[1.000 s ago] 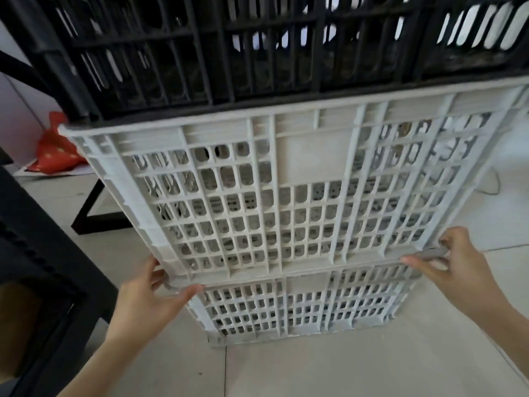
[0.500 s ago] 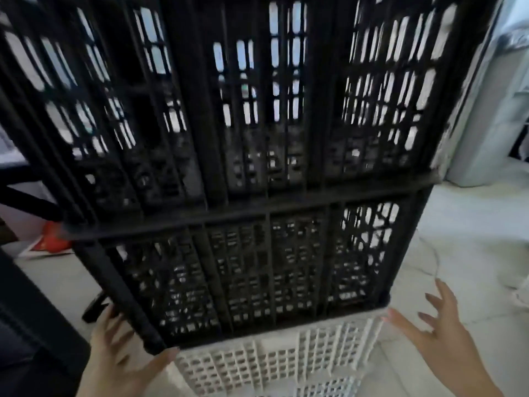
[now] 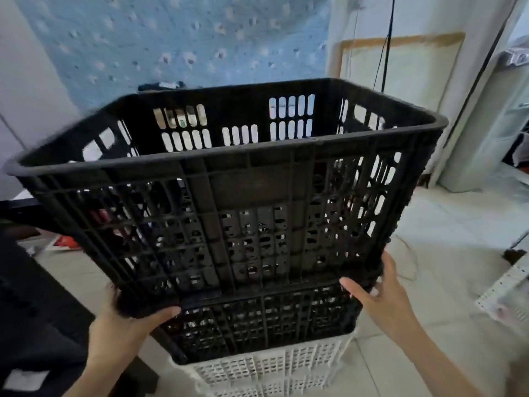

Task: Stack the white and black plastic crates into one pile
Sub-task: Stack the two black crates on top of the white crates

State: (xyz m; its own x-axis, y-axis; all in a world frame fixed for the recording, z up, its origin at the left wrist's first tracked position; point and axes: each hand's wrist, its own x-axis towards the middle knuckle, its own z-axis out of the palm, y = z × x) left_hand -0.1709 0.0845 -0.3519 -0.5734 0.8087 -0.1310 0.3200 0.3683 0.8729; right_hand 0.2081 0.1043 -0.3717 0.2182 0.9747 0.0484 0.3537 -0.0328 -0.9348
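Observation:
A tall pile stands on the tiled floor right in front of me. Its top black crate (image 3: 243,190) is open-topped and tilts slightly. That crate sits in a second black crate (image 3: 257,325), which rests on white crates (image 3: 272,368) at the bottom. My left hand (image 3: 123,330) grips the top black crate's lower left corner, with the thumb across its front. At the lower right corner my right hand (image 3: 383,305) holds the same crate, thumb on the front and fingers round the side.
A black table (image 3: 34,310) stands close on the left, with a red item (image 3: 64,242) on the floor behind it. On the right are a white perforated piece (image 3: 503,296), a pale cabinet (image 3: 486,124) and thin cables on the floor.
My view has risen from the white crates to the pile's top. Both hands left the white crate's rim, opened briefly, and now hold the top black crate's bottom corners.

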